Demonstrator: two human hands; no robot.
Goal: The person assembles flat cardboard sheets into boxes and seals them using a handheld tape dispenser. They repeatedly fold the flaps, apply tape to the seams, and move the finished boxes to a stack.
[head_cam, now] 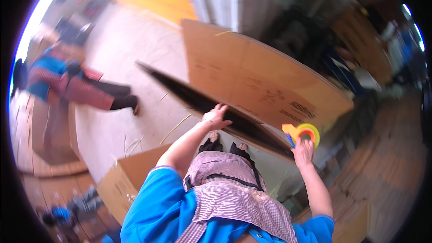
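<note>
A flattened cardboard box (182, 91), seen nearly edge-on with a dark gap between its panels, spans the space before me. My left hand (217, 117) rests on its upper edge near the middle, fingers spread. At the box's right end, my right hand (303, 152) grips an orange tape dispenser (293, 131) with a roll of yellow-green tape (314, 131); its fingers also lie close to the cardboard, and whether they touch it cannot be told. Just beyond stands a large printed cardboard sheet (229, 64), leaning at a slant.
An opened cardboard box (121, 182) stands at my lower left. A co-worker in a checked apron (86, 92) is at the left beside another carton (50, 135). Yellow strapping (175, 128) lies on the floor. Stacked cardboard (381, 141) stands at the right, blurred.
</note>
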